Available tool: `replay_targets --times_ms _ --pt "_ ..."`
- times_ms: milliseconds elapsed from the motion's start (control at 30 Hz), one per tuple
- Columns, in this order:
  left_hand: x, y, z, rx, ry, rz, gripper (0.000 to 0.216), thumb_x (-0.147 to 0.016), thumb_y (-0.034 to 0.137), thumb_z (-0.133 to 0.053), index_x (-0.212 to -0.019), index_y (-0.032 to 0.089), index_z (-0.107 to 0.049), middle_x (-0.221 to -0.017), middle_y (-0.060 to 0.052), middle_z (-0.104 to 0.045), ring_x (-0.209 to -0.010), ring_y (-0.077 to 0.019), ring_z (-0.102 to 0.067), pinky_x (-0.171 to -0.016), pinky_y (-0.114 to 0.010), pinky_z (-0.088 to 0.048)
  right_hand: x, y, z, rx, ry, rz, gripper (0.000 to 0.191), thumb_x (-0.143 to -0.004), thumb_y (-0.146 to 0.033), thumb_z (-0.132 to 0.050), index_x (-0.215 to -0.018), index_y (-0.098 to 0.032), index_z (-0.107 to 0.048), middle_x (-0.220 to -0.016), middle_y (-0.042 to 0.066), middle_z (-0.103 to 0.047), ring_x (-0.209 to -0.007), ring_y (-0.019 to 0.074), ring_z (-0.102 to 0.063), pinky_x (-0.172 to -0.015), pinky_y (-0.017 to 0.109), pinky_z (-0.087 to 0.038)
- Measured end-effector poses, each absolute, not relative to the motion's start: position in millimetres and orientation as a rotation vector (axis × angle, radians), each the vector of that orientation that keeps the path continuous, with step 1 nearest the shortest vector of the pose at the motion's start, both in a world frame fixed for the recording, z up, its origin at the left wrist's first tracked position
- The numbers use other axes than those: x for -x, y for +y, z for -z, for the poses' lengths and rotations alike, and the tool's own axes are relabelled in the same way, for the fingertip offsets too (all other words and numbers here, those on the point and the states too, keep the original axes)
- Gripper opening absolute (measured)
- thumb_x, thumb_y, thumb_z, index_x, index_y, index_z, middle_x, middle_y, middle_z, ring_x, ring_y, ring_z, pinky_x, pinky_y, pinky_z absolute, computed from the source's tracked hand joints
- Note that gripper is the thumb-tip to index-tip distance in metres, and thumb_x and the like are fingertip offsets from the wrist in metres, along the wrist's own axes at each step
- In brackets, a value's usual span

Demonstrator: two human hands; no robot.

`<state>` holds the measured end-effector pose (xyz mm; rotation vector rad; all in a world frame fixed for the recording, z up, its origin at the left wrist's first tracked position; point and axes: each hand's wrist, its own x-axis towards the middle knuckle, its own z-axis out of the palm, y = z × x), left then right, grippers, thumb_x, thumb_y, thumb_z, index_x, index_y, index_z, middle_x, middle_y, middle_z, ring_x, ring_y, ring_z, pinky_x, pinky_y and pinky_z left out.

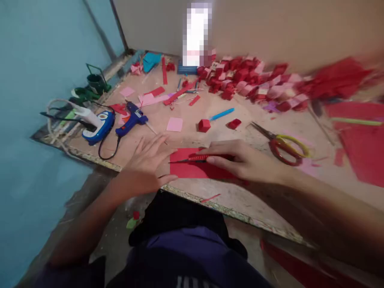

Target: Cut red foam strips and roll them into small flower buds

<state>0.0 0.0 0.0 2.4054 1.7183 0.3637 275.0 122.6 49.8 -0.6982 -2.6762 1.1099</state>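
Note:
A rectangle of red paper [192, 171] lies near the front edge of the table. My right hand [237, 158] rests over its right part, fingers closed around a red ribbed box cutter [198, 158]. The cutter's thin dark blade points left and lies along the paper. My left hand [150, 160] is spread flat, its fingertips and thumb at the paper's left end. Just beyond the paper are a pink paper square [174, 124], a small red paper box [204, 125], a blue pen [222, 114] and another small red folded piece [234, 123].
Scissors [285, 148] with red and yellow handles lie right of my right hand. A blue glue gun [133, 119] and a blue power strip [99, 128] with cords sit at left. Many red and pink paper pieces [246, 78] are heaped at the back. Red sheets [360, 140] lie at right.

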Motion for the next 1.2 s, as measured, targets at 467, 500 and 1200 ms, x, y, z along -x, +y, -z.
replay_targets --times_ms 467,500,1200 --pt "-1 7 -5 -2.250 1.789 -0.385 0.054 -0.091 0.043 -0.083 -0.140 0.026 -0.068 -0.175 -0.015 -0.037 -0.163 -0.0396 -0.033 -0.132 -0.073 -0.019 -275 122 -44 0.631 -2.683 -1.041 0.034 -0.108 -0.029 -0.057 -0.131 -0.023 -0.082 -0.119 0.010 -0.082 -0.098 0.0234 -0.078 -0.084 0.034 -0.059" --pt "-1 8 -5 -2.244 1.792 -0.387 0.054 -0.091 0.044 -0.082 -0.140 0.026 -0.068 -0.175 -0.014 -0.038 -0.163 -0.0398 -0.032 -0.132 -0.072 -0.019 -277 122 -44 0.641 -2.684 -1.038 0.034 -0.108 -0.029 -0.057 -0.131 -0.023 -0.082 -0.118 0.011 -0.082 -0.096 0.0231 -0.077 -0.082 0.034 -0.058" --pt "11 9 2 -2.280 1.763 -0.396 0.052 -0.094 0.062 -0.071 -0.135 0.030 -0.068 -0.171 -0.010 -0.039 -0.158 -0.0435 -0.038 -0.131 -0.068 -0.028 -381 120 -58 0.871 -2.718 -0.842 0.035 -0.109 -0.036 -0.056 -0.128 -0.022 -0.082 -0.094 0.009 -0.077 -0.078 0.0205 -0.067 -0.073 0.034 -0.050"
